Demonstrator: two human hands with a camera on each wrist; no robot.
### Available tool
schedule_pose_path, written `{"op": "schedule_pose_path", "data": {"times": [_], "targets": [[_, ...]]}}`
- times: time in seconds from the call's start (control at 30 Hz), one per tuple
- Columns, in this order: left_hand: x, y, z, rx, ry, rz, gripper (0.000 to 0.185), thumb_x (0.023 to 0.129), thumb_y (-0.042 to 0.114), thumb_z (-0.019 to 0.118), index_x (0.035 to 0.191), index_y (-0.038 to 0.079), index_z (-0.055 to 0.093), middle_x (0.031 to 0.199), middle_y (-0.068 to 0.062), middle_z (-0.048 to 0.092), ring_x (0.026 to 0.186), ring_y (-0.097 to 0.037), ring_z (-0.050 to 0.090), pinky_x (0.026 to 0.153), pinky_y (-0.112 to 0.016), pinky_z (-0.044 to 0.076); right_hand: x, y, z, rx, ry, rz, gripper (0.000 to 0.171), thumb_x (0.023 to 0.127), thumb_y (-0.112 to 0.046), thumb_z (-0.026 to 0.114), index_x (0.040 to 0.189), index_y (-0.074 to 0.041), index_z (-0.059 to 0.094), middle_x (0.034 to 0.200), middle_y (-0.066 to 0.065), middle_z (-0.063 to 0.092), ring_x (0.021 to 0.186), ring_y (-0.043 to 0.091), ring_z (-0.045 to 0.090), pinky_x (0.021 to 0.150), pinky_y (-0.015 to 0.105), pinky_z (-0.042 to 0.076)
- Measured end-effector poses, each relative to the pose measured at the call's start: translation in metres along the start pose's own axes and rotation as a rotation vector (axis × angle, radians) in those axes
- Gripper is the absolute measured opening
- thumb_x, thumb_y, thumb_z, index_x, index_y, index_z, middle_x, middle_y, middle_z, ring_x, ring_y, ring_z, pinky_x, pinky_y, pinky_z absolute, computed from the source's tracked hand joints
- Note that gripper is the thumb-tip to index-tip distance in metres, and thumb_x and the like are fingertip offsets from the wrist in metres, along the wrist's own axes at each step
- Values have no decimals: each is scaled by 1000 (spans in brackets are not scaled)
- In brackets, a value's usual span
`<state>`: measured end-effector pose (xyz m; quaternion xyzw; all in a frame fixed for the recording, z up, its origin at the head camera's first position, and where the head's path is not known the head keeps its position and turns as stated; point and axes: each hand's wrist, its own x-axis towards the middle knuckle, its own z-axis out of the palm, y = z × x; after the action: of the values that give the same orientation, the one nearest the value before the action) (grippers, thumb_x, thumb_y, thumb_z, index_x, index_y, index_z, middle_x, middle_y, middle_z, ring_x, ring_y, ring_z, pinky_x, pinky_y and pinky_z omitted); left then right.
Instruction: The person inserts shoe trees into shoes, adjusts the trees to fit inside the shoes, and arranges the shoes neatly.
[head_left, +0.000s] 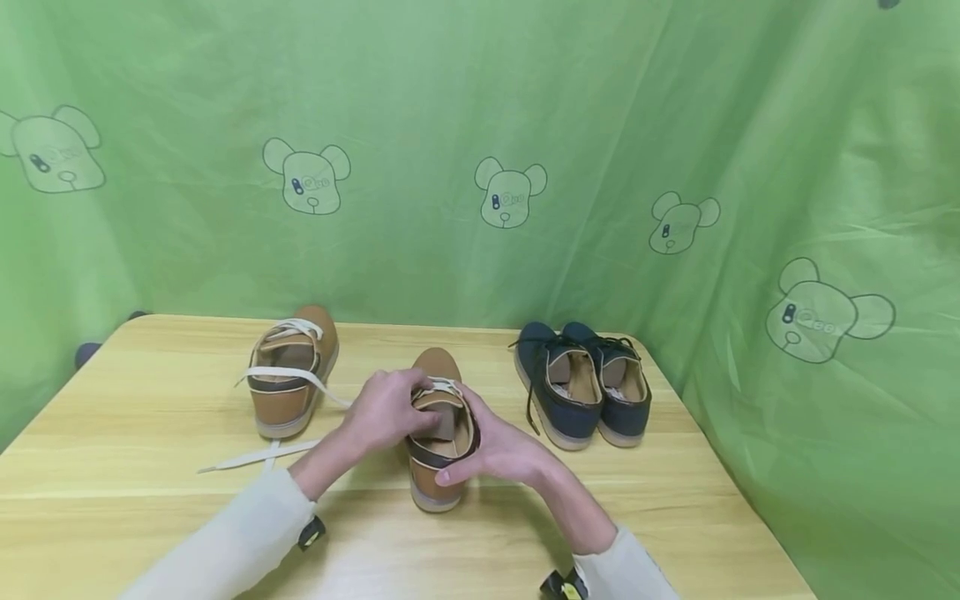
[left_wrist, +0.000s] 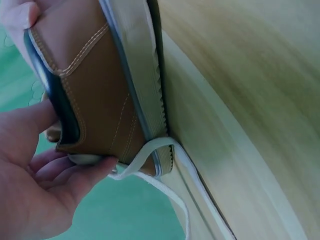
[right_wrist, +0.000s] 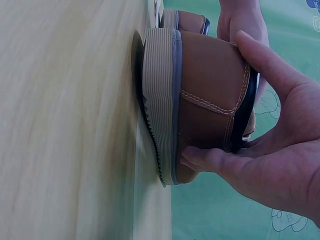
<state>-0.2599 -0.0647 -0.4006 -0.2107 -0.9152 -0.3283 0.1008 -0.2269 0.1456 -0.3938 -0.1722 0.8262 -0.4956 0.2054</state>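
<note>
A brown leather shoe (head_left: 433, 483) with white laces stands toe-away on the table, its opening facing up. My left hand (head_left: 382, 408) grips its upper from the left, with the thumb inside the opening and the fingertips by the laces (head_left: 442, 385). From the right, my right hand (head_left: 506, 446) holds the same shoe (right_wrist: 210, 70), thumb at the heel and fingers along the side toward the front. In the left wrist view a white lace (left_wrist: 160, 145) hangs from the shoe past the sole to the table.
Left of my hands stands the other brown shoe (head_left: 281, 408), a lace lying across its opening. Loose lace ends (head_left: 262, 457) trail over the wooden table (head_left: 135, 533). A pair of dark blue shoes (head_left: 562, 417) stands at the right. Green curtain (head_left: 420, 83) surrounds the back and sides.
</note>
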Motion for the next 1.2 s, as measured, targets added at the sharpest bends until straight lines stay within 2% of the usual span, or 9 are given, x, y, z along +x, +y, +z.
{"op": "schedule_pose_path", "data": {"times": [0.23,0.53,0.63,0.93,1.07,1.2], "targets": [[2,2,5,49,54,21,30,73,19,89,94,10,71,75,0,71,62,-10,59,56,-24,51,0,0,0,29,-13,-8,133,72,-17,93,164,-17,-3,161,11,37,145,27,42,125,52,20],[3,2,7,62,108,75,30,71,12,90,88,10,66,71,-1,70,59,-10,59,53,-25,51,1,0,-1,23,-19,-19,132,71,-18,94,164,-19,0,162,9,35,146,26,40,125,52,20],[2,1,7,61,105,70,31,72,14,90,92,11,66,74,-2,72,62,-12,62,56,-27,52,1,0,-1,23,-25,-19,133,70,-20,94,164,-19,0,163,8,34,146,26,39,125,51,20],[-1,-2,9,-15,76,-12,36,78,18,86,111,11,73,97,-8,78,81,-20,71,72,-35,59,3,1,0,44,-47,-61,130,70,-15,94,164,-22,4,160,3,37,145,24,41,125,48,23],[-1,-3,9,-29,49,-31,42,80,17,84,120,9,73,104,-9,78,80,-17,69,72,-33,58,4,1,0,50,-49,-65,130,70,-15,94,164,-23,5,160,4,38,144,24,41,125,49,23],[0,-4,9,-30,42,-20,42,81,18,84,120,9,73,104,-8,78,77,-14,67,71,-31,58,3,1,0,54,-49,-65,130,69,-14,94,164,-24,5,159,3,39,144,24,42,124,48,23]]}}
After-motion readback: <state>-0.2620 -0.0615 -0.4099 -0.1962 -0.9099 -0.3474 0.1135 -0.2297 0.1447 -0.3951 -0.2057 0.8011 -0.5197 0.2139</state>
